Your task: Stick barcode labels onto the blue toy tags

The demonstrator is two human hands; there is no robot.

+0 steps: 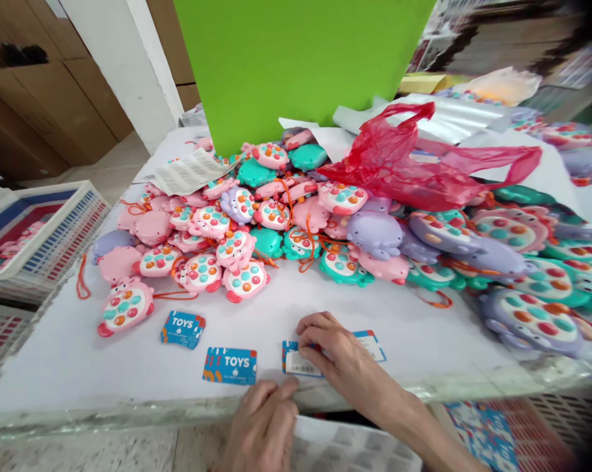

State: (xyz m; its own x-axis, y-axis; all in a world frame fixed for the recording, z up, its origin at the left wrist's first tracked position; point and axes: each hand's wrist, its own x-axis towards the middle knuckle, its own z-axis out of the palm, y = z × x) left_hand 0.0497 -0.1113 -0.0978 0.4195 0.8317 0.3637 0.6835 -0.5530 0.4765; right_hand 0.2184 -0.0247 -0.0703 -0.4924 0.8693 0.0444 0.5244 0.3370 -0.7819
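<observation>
My right hand is at the front of the table, its fingers bent and together over a white barcode sticker on a blue card. Another blue card with a white label lies partly behind that hand. Below the table edge my left hand is curled at the left side of a sheet of labels; its fingertips are partly hidden. Two spots hold cards marked TOYS: a single-looking card near the left hand and a small uneven stack farther left.
A heap of pink, purple and green animal-shaped toys with orange cords spreads across the table. On it lie a red plastic bag and a printed sheet. A green panel rises behind; plastic baskets stand left.
</observation>
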